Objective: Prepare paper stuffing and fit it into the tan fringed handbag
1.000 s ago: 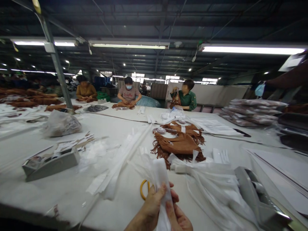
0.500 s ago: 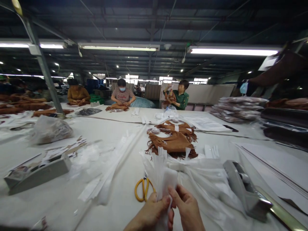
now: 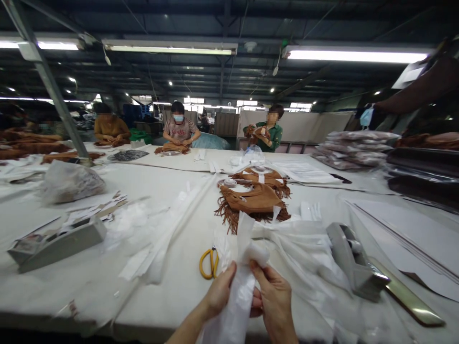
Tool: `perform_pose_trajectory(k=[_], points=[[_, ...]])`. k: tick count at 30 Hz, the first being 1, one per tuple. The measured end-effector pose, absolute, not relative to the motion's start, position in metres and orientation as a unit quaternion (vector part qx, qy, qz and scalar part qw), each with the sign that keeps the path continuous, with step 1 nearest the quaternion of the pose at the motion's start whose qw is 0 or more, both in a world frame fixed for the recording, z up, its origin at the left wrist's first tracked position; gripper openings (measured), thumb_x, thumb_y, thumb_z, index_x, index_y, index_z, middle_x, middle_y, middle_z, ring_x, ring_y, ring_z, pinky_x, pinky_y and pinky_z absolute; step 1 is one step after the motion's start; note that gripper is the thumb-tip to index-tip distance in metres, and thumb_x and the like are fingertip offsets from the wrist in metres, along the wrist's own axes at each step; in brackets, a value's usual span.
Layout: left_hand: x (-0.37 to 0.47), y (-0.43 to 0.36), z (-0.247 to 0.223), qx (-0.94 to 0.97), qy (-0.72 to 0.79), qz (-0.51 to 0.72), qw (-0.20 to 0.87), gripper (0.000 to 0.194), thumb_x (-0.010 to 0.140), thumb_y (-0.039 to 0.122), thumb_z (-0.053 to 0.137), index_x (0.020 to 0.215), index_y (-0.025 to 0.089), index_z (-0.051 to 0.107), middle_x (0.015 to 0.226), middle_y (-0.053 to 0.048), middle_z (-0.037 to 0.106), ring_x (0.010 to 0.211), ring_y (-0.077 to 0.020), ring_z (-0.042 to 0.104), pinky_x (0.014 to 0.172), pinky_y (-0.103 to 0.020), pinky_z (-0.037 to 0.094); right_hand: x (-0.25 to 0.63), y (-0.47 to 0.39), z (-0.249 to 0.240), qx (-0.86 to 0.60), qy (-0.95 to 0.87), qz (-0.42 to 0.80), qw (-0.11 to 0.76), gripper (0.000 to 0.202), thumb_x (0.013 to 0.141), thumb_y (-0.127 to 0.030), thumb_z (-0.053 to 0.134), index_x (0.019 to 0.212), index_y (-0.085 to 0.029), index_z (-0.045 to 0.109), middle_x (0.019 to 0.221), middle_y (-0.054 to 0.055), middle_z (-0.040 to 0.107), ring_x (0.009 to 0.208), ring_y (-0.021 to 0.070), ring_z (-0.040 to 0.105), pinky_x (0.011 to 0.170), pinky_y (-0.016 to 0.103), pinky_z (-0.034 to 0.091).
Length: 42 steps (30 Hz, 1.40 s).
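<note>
Near the front edge of the table, my left hand (image 3: 219, 292) grips the left side of a thin white sheet (image 3: 239, 298). My right hand (image 3: 273, 296) pinches the sheet's folded upper part between thumb and fingers. The sheet hangs down between both hands, and one end sticks up above them. Yellow-handled scissors (image 3: 207, 264) lie just left of the sheet, their blades partly hidden under white paper. Beyond the hands lie brown fringed bags (image 3: 253, 198) with white paper pieces on them.
Grey tape dispensers stand at the left (image 3: 62, 243) and right (image 3: 355, 260). A metal bar (image 3: 409, 296) lies at the front right, white sheets (image 3: 304, 258) beside my right hand. A plastic bag (image 3: 73, 181) sits at the left. Several people work across the table.
The head view has tilted down slightly. The white sheet now hangs longer below my hands, its top folded over. The green-sleeved person has lowered the brown item.
</note>
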<state>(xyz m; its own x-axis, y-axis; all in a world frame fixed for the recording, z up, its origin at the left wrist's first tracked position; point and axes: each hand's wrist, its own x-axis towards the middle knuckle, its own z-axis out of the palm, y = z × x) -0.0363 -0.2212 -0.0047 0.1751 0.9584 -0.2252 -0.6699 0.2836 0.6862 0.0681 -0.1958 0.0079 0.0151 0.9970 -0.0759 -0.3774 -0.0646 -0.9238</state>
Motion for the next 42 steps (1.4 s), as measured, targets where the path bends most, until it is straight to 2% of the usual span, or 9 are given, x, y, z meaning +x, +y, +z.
perform_pose_trajectory(k=[2, 6, 11, 19, 25, 27, 31, 39, 42], points=[[-0.037, -0.221, -0.006, 0.239, 0.336, 0.54, 0.734, 0.052, 0.08, 0.058, 0.06, 0.1, 0.01, 0.066, 0.077, -0.013, 0.069, 0.079, -0.0276, 0.067, 0.073, -0.04, 0.052, 0.069, -0.193, 0.001, -0.438, -0.379, 0.577, 0.576, 0.046, 0.054, -0.051, 0.083, 0.077, -0.013, 0.071, 0.051, -0.004, 0.054, 0.039, 0.0094, 0.042, 0.033, 0.022, 0.037], [-0.032, -0.222, -0.005, 0.274, 0.343, 0.571, 0.694, 0.053, 0.079, 0.06, 0.061, 0.095, 0.009, 0.065, 0.073, -0.012, 0.068, 0.065, -0.0216, 0.064, 0.065, -0.036, 0.052, 0.071, -0.189, -0.012, -0.456, -0.43, 0.53, 0.571, 0.043, 0.061, -0.053, 0.079, 0.079, -0.015, 0.07, 0.046, -0.008, 0.043, 0.037, 0.0078, 0.035, 0.029, 0.02, 0.029], [-0.029, -0.225, -0.002, 0.259, 0.36, 0.606, 0.66, 0.046, 0.076, 0.056, 0.066, 0.088, 0.011, 0.065, 0.066, -0.007, 0.066, 0.056, -0.0177, 0.06, 0.062, -0.033, 0.048, 0.071, -0.189, -0.014, -0.422, -0.452, 0.539, 0.572, 0.037, 0.062, -0.049, 0.079, 0.074, -0.015, 0.069, 0.05, -0.006, 0.047, 0.04, 0.0082, 0.038, 0.034, 0.021, 0.033], [-0.04, -0.227, 0.003, 0.277, 0.381, 0.587, 0.659, 0.035, 0.082, 0.047, 0.061, 0.099, 0.015, 0.063, 0.074, -0.007, 0.07, 0.078, -0.0252, 0.067, 0.079, -0.042, 0.049, 0.07, -0.193, -0.006, -0.408, -0.426, 0.58, 0.561, 0.039, 0.059, -0.05, 0.081, 0.064, -0.015, 0.065, 0.049, -0.005, 0.049, 0.043, 0.0084, 0.038, 0.037, 0.022, 0.034], [-0.051, -0.232, 0.014, 0.301, 0.33, 0.524, 0.725, 0.04, 0.086, 0.05, 0.057, 0.101, 0.013, 0.064, 0.075, -0.009, 0.07, 0.078, -0.0249, 0.068, 0.077, -0.041, 0.051, 0.071, -0.194, -0.008, -0.406, -0.399, 0.608, 0.554, 0.04, 0.059, -0.051, 0.08, 0.066, -0.014, 0.067, 0.045, -0.006, 0.048, 0.037, 0.008, 0.036, 0.031, 0.021, 0.029], [-0.054, -0.232, 0.018, 0.305, 0.295, 0.525, 0.738, 0.04, 0.086, 0.048, 0.058, 0.103, 0.012, 0.064, 0.078, -0.009, 0.07, 0.079, -0.0235, 0.068, 0.077, -0.037, 0.052, 0.072, -0.193, -0.008, -0.395, -0.386, 0.611, 0.567, 0.038, 0.056, -0.047, 0.083, 0.069, -0.014, 0.071, 0.05, -0.003, 0.056, 0.042, 0.0098, 0.044, 0.036, 0.022, 0.036], [-0.059, -0.23, 0.018, 0.294, 0.261, 0.563, 0.727, 0.032, 0.086, 0.039, 0.063, 0.104, 0.013, 0.065, 0.086, -0.008, 0.071, 0.082, -0.0178, 0.067, 0.079, -0.028, 0.051, 0.077, -0.191, -0.008, -0.376, -0.371, 0.622, 0.579, 0.04, 0.051, -0.042, 0.087, 0.077, -0.015, 0.075, 0.068, 0.003, 0.07, 0.065, 0.017, 0.06, 0.061, 0.026, 0.05], [-0.072, -0.217, 0.006, 0.27, 0.374, 0.531, 0.711, 0.038, 0.082, 0.047, 0.066, 0.103, 0.016, 0.06, 0.083, -0.007, 0.069, 0.066, -0.0147, 0.065, 0.058, -0.024, 0.052, 0.082, -0.19, -0.005, -0.366, -0.318, 0.637, 0.599, 0.043, 0.047, -0.04, 0.09, 0.077, -0.016, 0.072, 0.073, 0.003, 0.072, 0.063, 0.0156, 0.061, 0.059, 0.025, 0.053], [-0.077, -0.21, 0.011, 0.254, 0.379, 0.554, 0.696, 0.033, 0.087, 0.043, 0.059, 0.102, 0.014, 0.057, 0.084, -0.009, 0.069, 0.07, -0.0173, 0.067, 0.062, -0.027, 0.053, 0.085, -0.188, -0.004, -0.362, -0.31, 0.625, 0.618, 0.045, 0.046, -0.041, 0.09, 0.08, -0.017, 0.072, 0.075, 0.002, 0.072, 0.066, 0.0169, 0.064, 0.06, 0.026, 0.055]])
